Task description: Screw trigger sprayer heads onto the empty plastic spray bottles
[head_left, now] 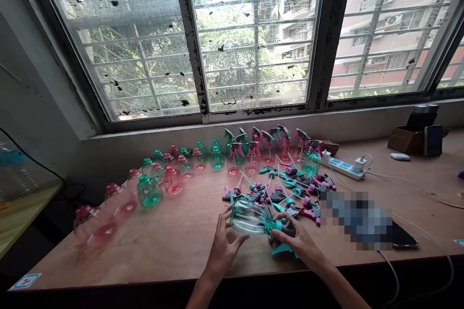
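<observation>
A clear green spray bottle (249, 217) lies on its side in the air above the table's front edge, its neck pointing right. My left hand (225, 236) holds its base between thumb and fingers. At the neck, my right hand (294, 237) grips the teal and black trigger sprayer head (281, 228), whose teal trigger hangs below. The head sits at the bottle's mouth; how tightly it is seated I cannot tell. Just behind the hands lies a pile of loose spray heads (277, 193) in pink, teal and black, with thin white tubes.
Open pink bottles (174, 181) and green bottles (149, 192) stand at the left and back. Several bottles with spray heads (268, 149) stand by the window wall. A power strip (344, 166), a phone (404, 236), cables and a cardboard box (402, 139) are on the right.
</observation>
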Tool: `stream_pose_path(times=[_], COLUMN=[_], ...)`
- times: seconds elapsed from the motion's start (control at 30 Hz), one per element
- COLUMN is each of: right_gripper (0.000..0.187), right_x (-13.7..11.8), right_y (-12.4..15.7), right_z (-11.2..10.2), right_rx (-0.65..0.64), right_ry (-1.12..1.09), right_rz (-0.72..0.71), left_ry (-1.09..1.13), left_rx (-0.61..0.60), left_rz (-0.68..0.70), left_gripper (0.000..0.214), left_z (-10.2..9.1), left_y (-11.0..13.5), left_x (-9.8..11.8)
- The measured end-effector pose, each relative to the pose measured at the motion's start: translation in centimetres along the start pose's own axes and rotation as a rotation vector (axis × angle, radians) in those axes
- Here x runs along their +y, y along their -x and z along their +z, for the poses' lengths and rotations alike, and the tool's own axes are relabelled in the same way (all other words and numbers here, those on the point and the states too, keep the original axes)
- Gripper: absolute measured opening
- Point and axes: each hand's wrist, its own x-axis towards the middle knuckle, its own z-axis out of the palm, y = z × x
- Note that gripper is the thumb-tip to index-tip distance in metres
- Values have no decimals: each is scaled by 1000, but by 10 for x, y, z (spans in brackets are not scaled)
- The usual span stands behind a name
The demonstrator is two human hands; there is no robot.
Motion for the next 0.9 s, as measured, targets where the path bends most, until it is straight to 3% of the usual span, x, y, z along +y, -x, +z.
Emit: stream_pose_path(times=[0.23,0.47,0.73,0.9], right_gripper=[40,43,42,41], right_x=[-1,-8,-5,-5], right_y=[0,2,1,1], right_z=[2,3,3,3], right_rx=[-7,38,-18,25], right_ry=[12,3,-16,10], right_rz=[-21,30,14,17], left_ry=[40,14,50,26], left_rx=[-27,1,-12,5], left_rz=[-24,-21,-34,-14], left_gripper=[54,55,51,53], left_z=[2,0,1,-1], left_y=[4,1,4,1], left_x=[12,3,12,3])
